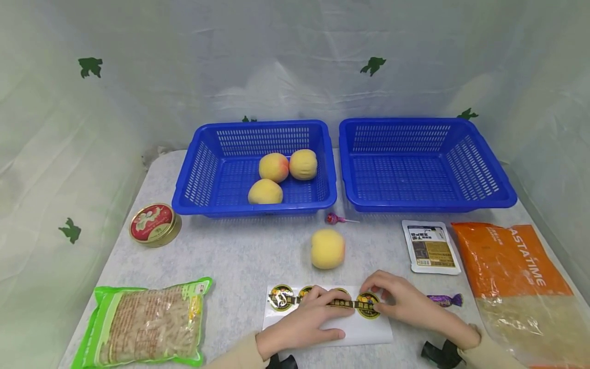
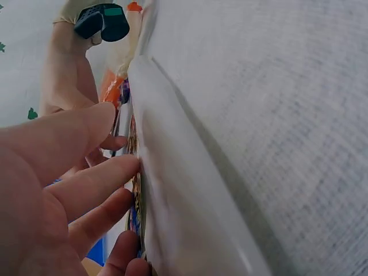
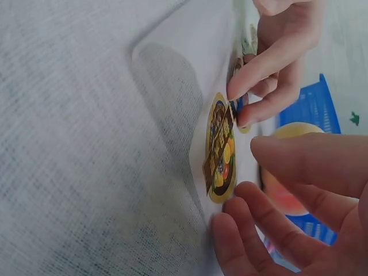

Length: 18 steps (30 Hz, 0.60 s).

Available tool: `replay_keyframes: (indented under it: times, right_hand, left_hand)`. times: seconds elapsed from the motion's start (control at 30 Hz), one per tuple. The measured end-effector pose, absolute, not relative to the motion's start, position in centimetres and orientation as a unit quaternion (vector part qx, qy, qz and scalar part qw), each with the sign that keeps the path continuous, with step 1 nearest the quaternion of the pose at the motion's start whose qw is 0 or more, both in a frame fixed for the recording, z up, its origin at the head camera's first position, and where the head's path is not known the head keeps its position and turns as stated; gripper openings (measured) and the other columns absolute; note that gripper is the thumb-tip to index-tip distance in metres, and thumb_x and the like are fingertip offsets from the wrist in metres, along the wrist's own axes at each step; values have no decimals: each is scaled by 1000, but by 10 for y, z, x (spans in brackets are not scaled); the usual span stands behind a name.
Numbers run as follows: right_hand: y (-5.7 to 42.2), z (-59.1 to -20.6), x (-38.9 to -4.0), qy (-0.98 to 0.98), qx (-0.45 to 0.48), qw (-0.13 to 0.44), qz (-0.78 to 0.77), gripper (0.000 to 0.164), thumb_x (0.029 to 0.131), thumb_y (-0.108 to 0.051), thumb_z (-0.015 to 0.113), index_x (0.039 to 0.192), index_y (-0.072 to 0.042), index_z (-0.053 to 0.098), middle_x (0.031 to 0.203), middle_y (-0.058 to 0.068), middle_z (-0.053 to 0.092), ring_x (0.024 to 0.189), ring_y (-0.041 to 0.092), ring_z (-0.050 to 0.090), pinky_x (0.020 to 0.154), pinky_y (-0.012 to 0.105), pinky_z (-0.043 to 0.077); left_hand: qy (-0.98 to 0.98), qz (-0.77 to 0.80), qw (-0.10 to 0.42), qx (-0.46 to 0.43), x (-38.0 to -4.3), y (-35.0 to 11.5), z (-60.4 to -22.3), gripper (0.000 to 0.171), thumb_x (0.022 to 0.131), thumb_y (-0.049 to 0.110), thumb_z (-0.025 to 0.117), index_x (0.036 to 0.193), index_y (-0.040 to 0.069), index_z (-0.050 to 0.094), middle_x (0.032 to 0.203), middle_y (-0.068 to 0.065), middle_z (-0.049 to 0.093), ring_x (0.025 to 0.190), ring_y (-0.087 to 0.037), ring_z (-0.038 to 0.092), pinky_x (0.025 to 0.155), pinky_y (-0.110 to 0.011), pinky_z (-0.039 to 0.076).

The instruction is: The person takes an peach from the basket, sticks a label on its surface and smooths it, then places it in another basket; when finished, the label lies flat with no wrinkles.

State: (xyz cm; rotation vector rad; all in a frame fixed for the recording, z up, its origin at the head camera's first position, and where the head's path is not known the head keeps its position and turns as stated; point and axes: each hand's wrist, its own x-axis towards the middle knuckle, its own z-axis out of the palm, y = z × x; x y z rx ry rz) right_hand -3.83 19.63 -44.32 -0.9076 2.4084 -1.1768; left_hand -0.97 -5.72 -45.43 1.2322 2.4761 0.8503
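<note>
A white sheet of round black-and-gold stickers (image 1: 364, 334) lies flat in front of me. My left hand (image 1: 311, 319) rests on it with extended fingers, covering part of the sticker row. At the sheet's right end, my right hand (image 1: 405, 300) has its fingertips and thumb around the last fruit sticker (image 3: 220, 150). In the right wrist view, thumb and forefinger are apart beside that sticker, and other fingertips touch the sheet's edge. A single yellow peach (image 1: 328, 249) sits on the table just beyond the sheet.
A blue basket (image 1: 184, 197) at the back left holds three peaches; another blue basket (image 1: 396, 205) stands right of it. Around lie a lollipop (image 1: 333, 219), round tin (image 1: 154, 224), green-edged bag (image 1: 147, 325), white pouch (image 1: 430, 247), purple candy (image 1: 446, 300) and orange bag (image 1: 516, 261).
</note>
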Motion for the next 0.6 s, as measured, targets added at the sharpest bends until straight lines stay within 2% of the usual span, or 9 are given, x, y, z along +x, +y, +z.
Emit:
replay_keyframes:
  times: [0.13, 0.23, 0.37, 0.6]
  right_hand:
    - [194, -441, -37, 851, -318, 149, -391, 38, 73, 3, 68, 102, -20, 59, 99, -10, 55, 85, 10, 52, 71, 27, 46]
    - [193, -442, -35, 854, -321, 142, -383, 38, 72, 3, 69, 101, -20, 59, 98, -10, 55, 84, 9, 52, 72, 27, 46]
    - [192, -444, -34, 854, -321, 136, -387, 36, 71, 4, 69, 96, -20, 60, 91, -10, 55, 77, 8, 52, 67, 24, 46]
    - [191, -443, -35, 842, -352, 129, -387, 40, 69, 10, 64, 91, -24, 60, 88, -14, 55, 79, 6, 51, 68, 24, 46]
  left_hand:
    - [857, 269, 110, 426, -9, -56, -454, 42, 87, 36, 58, 126, 21, 54, 135, 10, 37, 102, -9, 34, 85, -27, 33]
    - [867, 240, 81, 428, -7, -54, -455, 43, 83, 35, 63, 124, 23, 56, 133, 10, 38, 101, -10, 35, 85, -26, 33]
    - [879, 213, 50, 423, -4, -52, -456, 47, 78, 33, 69, 122, 25, 57, 131, 9, 41, 100, -12, 36, 84, -27, 35]
    - [882, 209, 48, 418, -3, -53, -455, 48, 77, 33, 70, 122, 27, 57, 132, 9, 40, 101, -12, 35, 83, -28, 36]
